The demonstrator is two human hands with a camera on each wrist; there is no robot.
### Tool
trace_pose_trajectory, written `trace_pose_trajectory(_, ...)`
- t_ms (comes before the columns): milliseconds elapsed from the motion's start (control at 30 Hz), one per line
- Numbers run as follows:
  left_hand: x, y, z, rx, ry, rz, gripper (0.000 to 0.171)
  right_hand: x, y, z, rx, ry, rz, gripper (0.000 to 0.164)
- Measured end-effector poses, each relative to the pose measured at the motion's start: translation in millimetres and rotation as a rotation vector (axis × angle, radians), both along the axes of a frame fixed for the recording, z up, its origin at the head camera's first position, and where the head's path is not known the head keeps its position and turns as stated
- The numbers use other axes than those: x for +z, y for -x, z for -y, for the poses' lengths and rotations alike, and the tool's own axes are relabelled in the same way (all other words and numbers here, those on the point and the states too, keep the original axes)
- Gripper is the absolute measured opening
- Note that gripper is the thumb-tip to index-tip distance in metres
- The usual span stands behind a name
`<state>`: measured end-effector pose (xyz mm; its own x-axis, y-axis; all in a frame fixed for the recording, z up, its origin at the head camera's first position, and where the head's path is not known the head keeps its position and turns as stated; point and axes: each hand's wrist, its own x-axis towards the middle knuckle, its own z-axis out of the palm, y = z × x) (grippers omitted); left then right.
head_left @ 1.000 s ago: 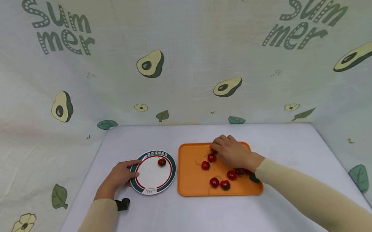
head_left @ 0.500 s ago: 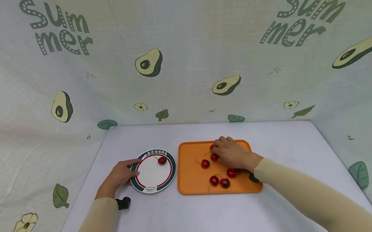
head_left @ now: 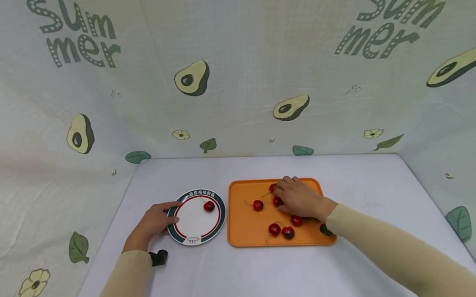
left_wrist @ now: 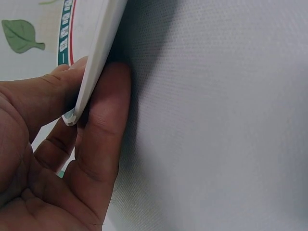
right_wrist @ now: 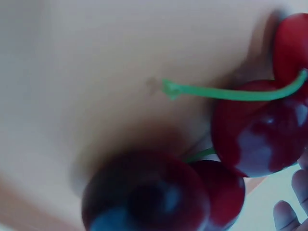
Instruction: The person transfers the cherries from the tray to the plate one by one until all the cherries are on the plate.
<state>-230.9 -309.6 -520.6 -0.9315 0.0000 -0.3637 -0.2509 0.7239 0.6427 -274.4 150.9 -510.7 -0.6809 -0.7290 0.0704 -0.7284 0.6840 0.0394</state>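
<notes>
My left hand (head_left: 155, 222) grips the left rim of a round white plate (head_left: 191, 220) with a green and red border. In the left wrist view the thumb lies over the rim of the plate (left_wrist: 96, 62) and fingers lie beneath it. One cherry (head_left: 209, 206) sits on the plate. My right hand (head_left: 298, 198) is low over the right side of an orange tray (head_left: 243, 231), touching or close beside cherries (head_left: 277, 202). In the right wrist view several dark red cherries (right_wrist: 260, 130) crowd the hand, and two fingertips show at lower right. Whether they pinch a cherry is hidden.
More cherries with stems lie on the tray, among them a cherry (head_left: 257, 205) left of the right hand and a pair near the front. A white cloth covers the table (head_left: 218, 288). A printed curtain (head_left: 229, 71) stands behind and at both sides.
The cherries near the right fingers have shifted slightly; one has rolled a little left and away. The right hand has barely moved. The left hand keeps its hold on the plate.
</notes>
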Motion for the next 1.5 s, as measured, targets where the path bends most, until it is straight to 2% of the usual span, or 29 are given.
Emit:
trace_pose_trajectory(233, 3.1, -0.7, 3.4, -0.001, 0.005, -0.002, 0.054, 2.6, 4.0, 3.3, -0.037, 0.076, -0.109, 0.036)
trace_pose_trajectory(400, 3.5, -1.6, 4.2, 0.014, 0.007, 0.002, 0.054, 8.5, 8.5, 14.9, -0.041, 0.112, -0.148, 0.035)
trace_pose_trajectory(733, 1.3, -6.4, 5.8, 0.005, -0.009, -0.012, 0.053, 24.5, 9.0, 70.1, 0.008, 0.154, -0.172, 0.033)
trace_pose_trajectory(867, 0.4, -7.2, 8.2, 0.003, -0.008, -0.027, 0.053, 28.4, 9.1, 96.1, 0.010, 0.149, -0.155, 0.033)
trace_pose_trajectory(1100, 2.3, -6.0, 6.3, 0.007, -0.001, -0.033, 0.053, 24.1, 10.6, 133.4, 0.011, 0.114, -0.095, 0.038)
trace_pose_trajectory(1300, 0.5, -2.4, 4.0, 0.002, 0.014, -0.049, 0.052, 18.0, 9.4, 161.3, 0.004, 0.096, -0.097, 0.034)
trace_pose_trajectory(1500, -2.2, -1.7, 4.2, 0.010, 0.012, -0.043, 0.052, 7.6, 7.6, 180.2, -0.012, 0.006, -0.100, 0.035)
